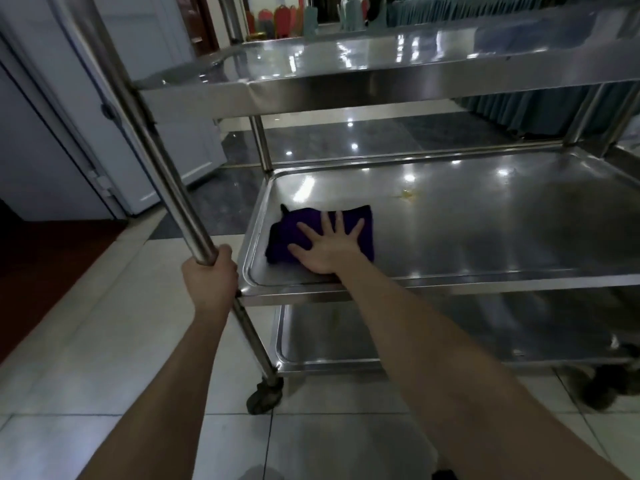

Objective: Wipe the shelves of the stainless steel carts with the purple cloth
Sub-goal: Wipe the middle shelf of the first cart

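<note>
A stainless steel cart with three shelves fills the view. The purple cloth (291,230) lies flat on the middle shelf (485,237), near its left front corner. My right hand (329,249) presses flat on the cloth with fingers spread. My left hand (211,275) is wrapped around the cart's near-left upright post (162,168). A small yellowish stain (406,194) marks the middle shelf behind the cloth, to its right. The top shelf (346,64) and the bottom shelf (415,341) hold nothing.
The cart stands on castor wheels (264,398) on pale floor tiles. A white door (152,98) and its frame are to the left. Teal-skirted tables (519,109) run along the far right, with coloured chairs (280,19) beyond.
</note>
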Demonstrator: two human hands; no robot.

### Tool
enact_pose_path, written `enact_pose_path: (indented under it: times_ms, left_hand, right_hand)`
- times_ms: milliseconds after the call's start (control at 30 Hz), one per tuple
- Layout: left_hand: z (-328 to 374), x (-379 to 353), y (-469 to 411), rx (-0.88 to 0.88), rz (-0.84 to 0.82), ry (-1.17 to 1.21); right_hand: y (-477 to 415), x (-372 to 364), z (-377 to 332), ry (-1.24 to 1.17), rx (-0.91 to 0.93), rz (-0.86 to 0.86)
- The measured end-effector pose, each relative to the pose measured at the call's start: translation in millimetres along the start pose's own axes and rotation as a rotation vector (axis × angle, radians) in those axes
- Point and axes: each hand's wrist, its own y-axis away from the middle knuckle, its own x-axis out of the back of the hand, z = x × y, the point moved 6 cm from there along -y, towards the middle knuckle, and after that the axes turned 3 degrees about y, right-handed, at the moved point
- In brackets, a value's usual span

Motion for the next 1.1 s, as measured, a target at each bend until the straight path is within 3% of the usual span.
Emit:
enact_pose_path:
  times_ms: [133,300,400,533,633,733,767,833,933,1000,1100]
  left_hand:
    - [2.4,-0.4,2.1,0.014,-0.035,-0.008]
    - [4.7,2.8,3.2,0.004,-0.049,-0.032]
    - [1.9,4.2,-0.1,-0.009,-0.044,-0.058]
    - [4.7,4.1,1.2,-0.019,-0.013,-0.136]
    - [20.7,12.2,20.3,-0.109,0.146,-0.058]
    - [32.3,16.4,63.5,-0.326,0.289,-0.073]
    - [36.6,7.0,81.2,-0.432,0.228,-0.107]
    - [46.0,-28.7,119.0,-0.662,-0.049,-0.18]
    - [52.5,-97.4,161.5,-0.834,-0.438,-0.276]
    - [56.5,-137.5,172.9,-0.825,-0.53,-0.336]
    - [56.4,-180.2,174.6,-0.656,-0.536,-0.382]
  right_hand:
    - [22.3,-20.4,-52.9,-0.003,0.167,-0.007]
    - [60.6,-13.8,-0.5,-0.073,0.212,-0.012]
    - [90.7,-5.6,74.7,-0.083,0.124,0.037]
    - [139.0,4.5,189.1,-0.053,-0.129,0.116]
    - [155.5,5.0,214.3,-0.021,-0.243,0.113]
    - [155.2,4.1,209.2,-0.016,-0.265,0.114]
    - [155.3,4.5,208.4,-0.019,-0.271,0.116]
    - [155.3,2.7,206.8,-0.016,-0.272,0.112]
    - [154.1,-1.7,206.4,-0.01,-0.263,0.11]
    - [150.3,-1.2,206.8,-0.011,-0.257,0.12]
    - [146.8,-3.5,209.2,-0.023,-0.252,0.113]
